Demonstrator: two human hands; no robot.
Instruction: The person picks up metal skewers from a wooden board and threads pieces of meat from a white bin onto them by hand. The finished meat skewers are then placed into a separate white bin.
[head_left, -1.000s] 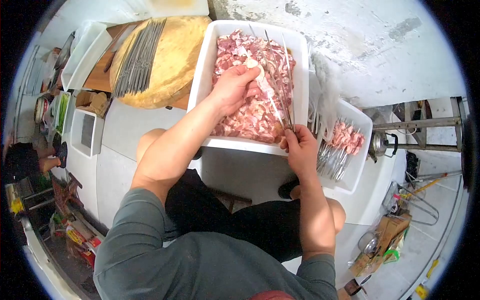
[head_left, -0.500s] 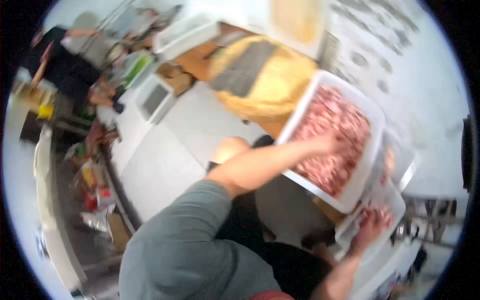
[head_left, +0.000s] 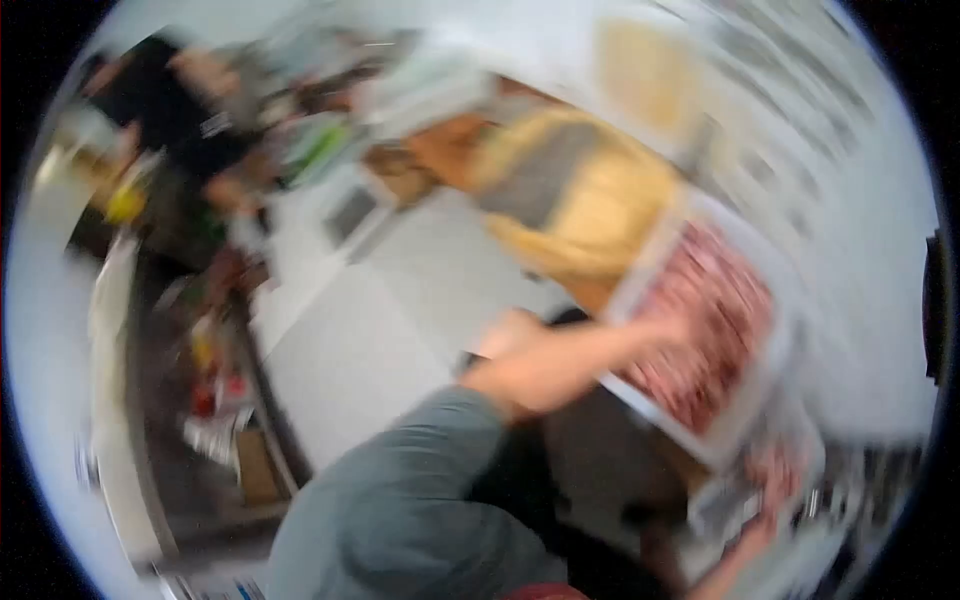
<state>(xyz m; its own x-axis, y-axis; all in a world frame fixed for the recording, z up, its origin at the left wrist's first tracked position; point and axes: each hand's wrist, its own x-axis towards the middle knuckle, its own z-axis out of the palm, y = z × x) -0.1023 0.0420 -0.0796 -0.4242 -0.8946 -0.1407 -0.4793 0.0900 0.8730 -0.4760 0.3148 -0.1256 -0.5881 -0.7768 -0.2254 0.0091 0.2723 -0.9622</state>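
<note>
A large white tub (head_left: 650, 415) full of small pink meat pieces (head_left: 715, 300) stands at the right. My left hand (head_left: 672, 332) reaches over its near side and is down at the meat; its fingers are smeared by motion. Beside the tub, lower right, sits a smaller clear container (head_left: 710, 505) with some meat in it. My right hand (head_left: 772, 495) is at this container, blurred, so its fingers and anything in them cannot be made out.
A round yellow covered thing (head_left: 610, 215) with a grey patch stands behind the tub. A person in dark clothes (head_left: 165, 110) is at the upper left. A long shelf or counter (head_left: 160, 480) with packages runs along the left. Boxes (head_left: 400, 172) stand on the pale floor.
The whole view has shifted, so things sit further right and lower, and blur has grown. My left hand stays at the meat in the large tub, my right at the small container.
</note>
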